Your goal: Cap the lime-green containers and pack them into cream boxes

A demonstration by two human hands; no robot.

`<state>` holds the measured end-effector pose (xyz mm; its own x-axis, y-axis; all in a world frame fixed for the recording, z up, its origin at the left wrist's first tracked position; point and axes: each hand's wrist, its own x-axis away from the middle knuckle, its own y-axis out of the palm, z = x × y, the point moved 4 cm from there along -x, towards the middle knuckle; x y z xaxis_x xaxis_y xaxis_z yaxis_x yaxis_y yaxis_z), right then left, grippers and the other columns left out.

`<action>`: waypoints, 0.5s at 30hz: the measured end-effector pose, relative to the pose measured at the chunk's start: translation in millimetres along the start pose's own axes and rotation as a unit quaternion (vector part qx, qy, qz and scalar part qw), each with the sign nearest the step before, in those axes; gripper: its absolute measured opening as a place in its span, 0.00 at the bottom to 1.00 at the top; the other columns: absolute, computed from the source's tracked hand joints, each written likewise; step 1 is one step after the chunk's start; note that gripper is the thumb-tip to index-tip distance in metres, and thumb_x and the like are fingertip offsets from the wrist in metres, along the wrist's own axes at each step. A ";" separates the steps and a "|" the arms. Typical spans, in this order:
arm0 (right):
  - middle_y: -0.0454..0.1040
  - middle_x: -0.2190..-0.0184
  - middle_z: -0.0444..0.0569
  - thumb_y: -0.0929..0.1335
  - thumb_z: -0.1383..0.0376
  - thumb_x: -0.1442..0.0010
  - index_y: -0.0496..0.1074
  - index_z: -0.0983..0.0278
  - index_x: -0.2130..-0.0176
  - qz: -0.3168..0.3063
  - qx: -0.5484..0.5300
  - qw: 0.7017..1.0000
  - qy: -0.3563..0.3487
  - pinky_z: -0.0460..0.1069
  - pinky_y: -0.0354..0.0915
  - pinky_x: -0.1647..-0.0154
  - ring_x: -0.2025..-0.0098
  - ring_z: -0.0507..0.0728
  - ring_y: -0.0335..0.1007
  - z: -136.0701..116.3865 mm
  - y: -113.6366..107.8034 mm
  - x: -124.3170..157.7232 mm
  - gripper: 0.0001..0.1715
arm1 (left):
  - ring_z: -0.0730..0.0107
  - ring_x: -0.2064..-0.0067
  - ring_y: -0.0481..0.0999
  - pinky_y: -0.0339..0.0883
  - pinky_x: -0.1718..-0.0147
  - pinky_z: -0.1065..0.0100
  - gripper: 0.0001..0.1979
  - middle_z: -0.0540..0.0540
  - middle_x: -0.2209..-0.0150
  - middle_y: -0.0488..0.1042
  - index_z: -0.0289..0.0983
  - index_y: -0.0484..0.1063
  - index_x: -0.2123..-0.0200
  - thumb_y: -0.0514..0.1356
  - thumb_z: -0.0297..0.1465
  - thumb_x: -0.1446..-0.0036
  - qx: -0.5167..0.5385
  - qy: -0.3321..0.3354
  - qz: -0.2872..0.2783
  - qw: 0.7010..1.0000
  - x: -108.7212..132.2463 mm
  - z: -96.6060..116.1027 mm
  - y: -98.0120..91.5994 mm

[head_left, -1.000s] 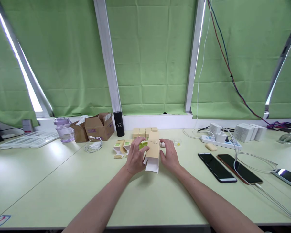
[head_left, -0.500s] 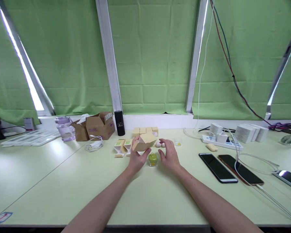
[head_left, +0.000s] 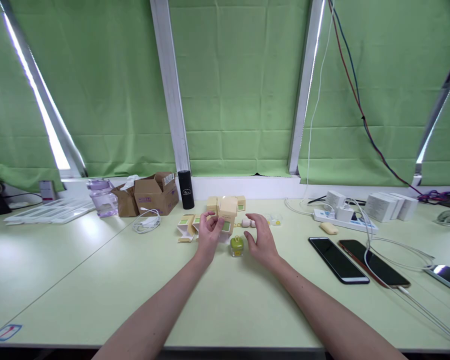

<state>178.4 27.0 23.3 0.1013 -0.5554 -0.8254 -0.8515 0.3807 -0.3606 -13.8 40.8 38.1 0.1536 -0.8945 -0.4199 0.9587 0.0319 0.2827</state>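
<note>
My left hand [head_left: 209, 237] pinches a cream cardboard box [head_left: 228, 214] with a green label, tilted over the table. My right hand [head_left: 261, 239] is open, fingers apart, to the right of a small glass jar with a green lid [head_left: 237, 246], not touching it. Two opened cream cartons stand left of my left hand, one of them [head_left: 186, 228] in full view. Several closed cream boxes [head_left: 241, 202] are lined up behind. Pale pink rounded pieces [head_left: 247, 223] and a clear plastic piece [head_left: 276, 219] lie beyond my right hand.
On the left are a brown cardboard box [head_left: 156, 194], a black cylinder [head_left: 186, 190], a purple bottle [head_left: 102, 198] and a white charger [head_left: 148, 222]. The right side holds phones [head_left: 338, 260], a power strip [head_left: 345, 221], white cables and white boxes [head_left: 381, 206].
The cream box in my left hand has turned more upright, and its green label now shows. My left hand has rotated with it. My right hand has hardly moved.
</note>
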 end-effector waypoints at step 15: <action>0.53 0.34 0.54 0.63 0.76 0.38 0.63 0.51 0.36 -0.097 -0.144 0.985 -0.014 0.64 0.71 0.37 0.36 0.64 0.65 -22.9 9.4 6.3 0.35 | 0.68 0.67 0.79 0.66 0.73 0.74 0.36 0.48 0.64 0.79 0.42 0.59 0.55 0.73 0.54 0.54 -0.020 -0.064 -0.012 0.998 4.5 -3.2 9.4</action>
<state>159.3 10.2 24.7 0.2870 -0.5742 -0.7668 -0.9251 0.0417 -0.3774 -3.3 38.6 36.1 0.1016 -0.9449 -0.3112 0.9710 0.0261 0.2378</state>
